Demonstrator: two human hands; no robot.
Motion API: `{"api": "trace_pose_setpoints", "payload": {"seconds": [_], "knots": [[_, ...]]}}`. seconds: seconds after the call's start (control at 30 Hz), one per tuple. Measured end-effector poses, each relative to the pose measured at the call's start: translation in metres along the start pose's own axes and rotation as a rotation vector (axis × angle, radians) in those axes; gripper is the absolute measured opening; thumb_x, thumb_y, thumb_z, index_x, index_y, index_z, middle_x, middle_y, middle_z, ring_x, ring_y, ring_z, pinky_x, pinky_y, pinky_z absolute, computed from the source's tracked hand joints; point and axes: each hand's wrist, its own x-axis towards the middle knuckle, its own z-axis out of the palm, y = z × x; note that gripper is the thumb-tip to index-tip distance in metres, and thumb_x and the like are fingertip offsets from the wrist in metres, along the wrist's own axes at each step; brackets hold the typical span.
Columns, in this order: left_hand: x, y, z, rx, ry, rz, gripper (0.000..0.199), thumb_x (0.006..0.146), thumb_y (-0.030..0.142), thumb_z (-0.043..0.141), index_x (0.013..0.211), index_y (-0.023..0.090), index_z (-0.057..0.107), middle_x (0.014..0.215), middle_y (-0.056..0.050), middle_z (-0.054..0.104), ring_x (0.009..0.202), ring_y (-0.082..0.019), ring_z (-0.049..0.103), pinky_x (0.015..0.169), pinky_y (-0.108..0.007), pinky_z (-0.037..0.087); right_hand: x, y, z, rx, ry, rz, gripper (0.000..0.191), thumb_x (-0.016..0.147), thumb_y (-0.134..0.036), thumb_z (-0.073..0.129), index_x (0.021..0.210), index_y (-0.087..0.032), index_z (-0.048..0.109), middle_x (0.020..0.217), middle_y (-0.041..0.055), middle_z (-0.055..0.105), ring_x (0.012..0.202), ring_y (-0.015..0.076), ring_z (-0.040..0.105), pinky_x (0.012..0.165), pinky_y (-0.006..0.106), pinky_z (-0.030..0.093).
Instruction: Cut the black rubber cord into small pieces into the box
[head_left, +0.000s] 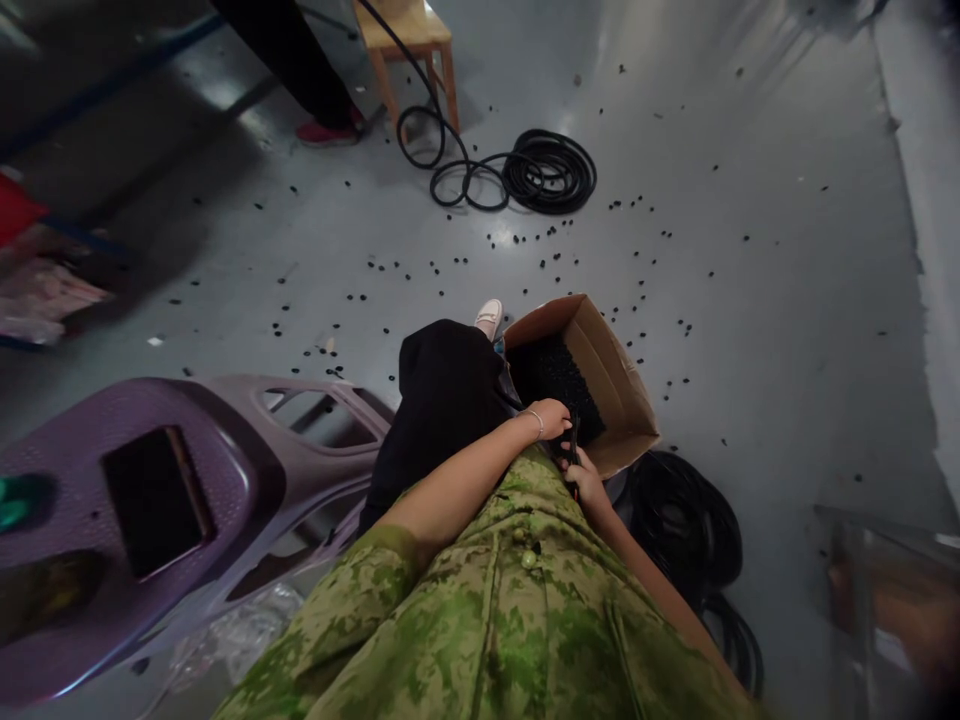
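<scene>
Above the near edge of an open cardboard box (615, 370), my two hands work close together. My left hand (551, 418), with a bracelet at the wrist, is closed; a dark strand that looks like black hose (511, 400) runs up to it from the left. My right hand (587, 482) is wrapped round a slim dark hand tool (574, 437) with a bit of red near its lower end, its blades too small to make out. Many small black pieces (551, 370) fill the bottom of the box.
A coil of black hose (551, 172) lies ahead by a wooden stool (409, 30), near another person's leg (292, 60). More black coils (682, 520) lie at right. A purple plastic stool (247, 450) at left bears a phone (157, 500). Small black pieces dot the floor.
</scene>
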Motion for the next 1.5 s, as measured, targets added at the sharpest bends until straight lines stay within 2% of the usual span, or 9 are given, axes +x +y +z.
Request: {"api": "trace_pose_setpoints", "payload": {"seconds": [0.1,0.33,0.47,0.63,0.87,1.07,1.17,1.33,1.5], "knots": [[0.0,0.0,-0.002,-0.008,0.014,-0.012,0.033,0.096,0.035,0.05,0.117,0.026,0.073,0.12,-0.006,0.073,0.113,-0.022,0.066,0.091,-0.028,0.05,0.001,0.003,-0.001,0.007,-0.016,-0.036,0.059,0.05,-0.029,0.052,0.107,-0.023,0.06,0.07,-0.0037,0.055,0.063,0.0162,0.048,0.058,0.027,0.037],[-0.004,-0.001,-0.006,0.01,0.066,-0.084,0.035,0.095,0.049,0.052,0.107,0.026,0.074,0.12,-0.007,0.073,0.116,-0.026,0.064,0.099,-0.038,0.045,0.002,0.007,-0.002,-0.004,-0.013,-0.079,0.055,0.051,-0.031,0.051,0.105,-0.023,0.058,0.067,-0.0045,0.05,0.062,0.0158,0.046,0.059,0.027,0.035],[-0.003,0.0,-0.005,0.023,0.063,-0.081,0.034,0.096,0.047,0.05,0.108,0.025,0.073,0.12,-0.008,0.073,0.117,-0.027,0.064,0.099,-0.039,0.044,0.005,0.009,-0.001,0.019,0.016,-0.073,0.053,0.049,-0.031,0.053,0.102,-0.023,0.059,0.065,-0.0052,0.051,0.062,0.0158,0.046,0.06,0.027,0.035],[-0.003,0.001,-0.006,0.03,0.05,-0.098,0.033,0.098,0.041,0.046,0.11,0.023,0.072,0.122,-0.01,0.072,0.118,-0.027,0.063,0.098,-0.039,0.045,0.01,0.012,0.001,-0.079,0.057,-0.132,0.045,0.053,-0.035,0.056,0.096,-0.023,0.062,0.066,-0.0038,0.055,0.065,0.0172,0.047,0.062,0.027,0.036],[0.0,-0.002,-0.004,0.008,0.078,-0.106,0.032,0.097,0.042,0.049,0.116,0.025,0.067,0.123,-0.007,0.071,0.116,-0.023,0.063,0.098,-0.036,0.045,0.013,0.016,0.0,-0.149,0.092,-0.194,0.044,0.056,-0.04,0.057,0.096,-0.021,0.064,0.067,-0.0032,0.057,0.065,0.0176,0.049,0.063,0.028,0.039],[0.001,-0.002,-0.004,0.013,0.096,-0.117,0.029,0.097,0.041,0.049,0.112,0.024,0.068,0.121,-0.008,0.072,0.115,-0.024,0.064,0.097,-0.038,0.045,0.016,0.015,0.0,-0.188,0.091,-0.22,0.04,0.056,-0.039,0.057,0.092,-0.022,0.065,0.068,-0.0029,0.059,0.068,0.0182,0.049,0.065,0.029,0.039],[-0.001,-0.002,-0.005,0.015,0.105,-0.109,0.028,0.097,0.04,0.05,0.11,0.024,0.068,0.12,-0.007,0.072,0.114,-0.024,0.064,0.096,-0.037,0.045,0.014,0.012,-0.002,-0.138,0.057,-0.176,0.044,0.055,-0.036,0.056,0.096,-0.022,0.065,0.07,-0.0022,0.061,0.068,0.0192,0.052,0.065,0.029,0.041],[-0.005,-0.003,-0.004,0.019,0.119,-0.029,0.023,0.094,0.041,0.055,0.103,0.026,0.07,0.113,-0.003,0.074,0.11,-0.022,0.066,0.094,-0.033,0.045,0.003,0.002,-0.006,0.034,-0.065,-0.026,0.064,0.049,-0.028,0.054,0.113,-0.022,0.064,0.079,0.0039,0.07,0.074,0.0255,0.063,0.066,0.035,0.048],[-0.005,-0.003,0.0,0.031,0.139,0.037,0.021,0.093,0.041,0.056,0.099,0.026,0.07,0.105,-0.002,0.076,0.105,-0.022,0.067,0.094,-0.034,0.044,-0.003,-0.01,-0.002,0.099,-0.084,0.061,0.072,0.044,-0.022,0.051,0.115,-0.02,0.064,0.083,0.0065,0.072,0.074,0.0277,0.064,0.061,0.034,0.047]]}}
